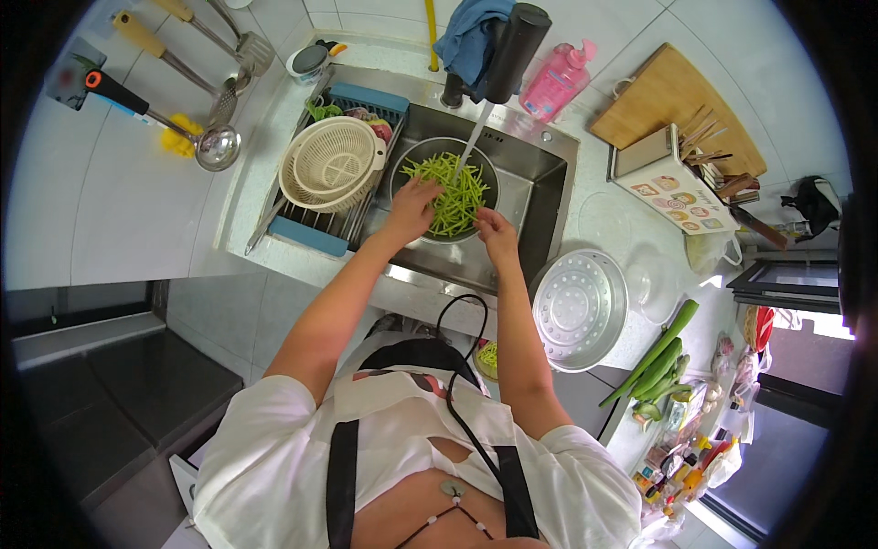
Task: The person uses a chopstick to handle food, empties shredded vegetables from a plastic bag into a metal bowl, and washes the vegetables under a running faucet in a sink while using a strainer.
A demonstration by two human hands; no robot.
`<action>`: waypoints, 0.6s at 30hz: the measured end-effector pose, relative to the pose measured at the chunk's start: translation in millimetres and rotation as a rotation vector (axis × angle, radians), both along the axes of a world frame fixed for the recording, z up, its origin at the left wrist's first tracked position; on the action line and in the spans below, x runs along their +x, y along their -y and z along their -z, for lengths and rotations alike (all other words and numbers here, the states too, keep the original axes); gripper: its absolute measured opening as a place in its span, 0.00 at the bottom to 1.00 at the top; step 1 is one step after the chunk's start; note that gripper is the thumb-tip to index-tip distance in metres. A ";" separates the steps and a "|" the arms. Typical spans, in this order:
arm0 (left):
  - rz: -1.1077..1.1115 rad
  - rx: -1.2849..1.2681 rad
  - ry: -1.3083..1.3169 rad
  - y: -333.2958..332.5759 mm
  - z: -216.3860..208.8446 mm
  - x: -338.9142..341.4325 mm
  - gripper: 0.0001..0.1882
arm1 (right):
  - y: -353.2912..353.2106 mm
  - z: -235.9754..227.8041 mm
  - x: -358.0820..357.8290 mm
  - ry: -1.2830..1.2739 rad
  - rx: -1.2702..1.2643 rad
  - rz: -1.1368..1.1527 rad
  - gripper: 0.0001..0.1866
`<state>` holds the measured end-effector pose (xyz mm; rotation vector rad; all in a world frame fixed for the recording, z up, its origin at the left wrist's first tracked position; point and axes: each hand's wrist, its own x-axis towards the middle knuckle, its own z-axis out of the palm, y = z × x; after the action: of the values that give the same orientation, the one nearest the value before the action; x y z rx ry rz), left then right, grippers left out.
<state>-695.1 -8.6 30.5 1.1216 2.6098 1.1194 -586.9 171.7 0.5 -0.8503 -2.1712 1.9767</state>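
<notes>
Many cut green beans fill a round metal bowl standing in the steel sink. A thin stream of water falls onto them from the black faucet. My left hand is at the bowl's left side, its fingers curled down among the beans. At the bowl's right rim is my right hand, thumb and fingers pinched together beside the outermost beans. What sits between those fingertips is too small to make out.
Left of the bowl, a cream plastic colander rests on a dish rack. A perforated metal steamer tray lies right of the sink. Beyond are a pink pump bottle, a utensil holder, a cutting board and long green vegetables.
</notes>
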 end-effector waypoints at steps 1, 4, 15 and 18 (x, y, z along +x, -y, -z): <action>-0.005 0.020 -0.007 3.3 -2.4 0.7 0.22 | 1.5 -6.9 -0.6 0.010 -0.156 0.048 0.15; -0.106 0.127 0.309 18.3 -28.2 17.6 0.20 | 5.6 -19.3 4.0 0.058 -0.408 0.154 0.15; -0.178 0.221 0.560 94.7 -61.7 35.4 0.16 | 32.7 -97.7 52.5 -0.038 -0.393 0.286 0.15; -0.135 0.353 0.513 109.2 -52.7 28.4 0.16 | 48.3 -108.1 57.6 -0.064 -0.413 0.339 0.14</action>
<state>-666.7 -117.8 83.2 0.5883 2.1615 1.6818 -529.3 123.4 108.7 -1.0992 -1.4776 2.2549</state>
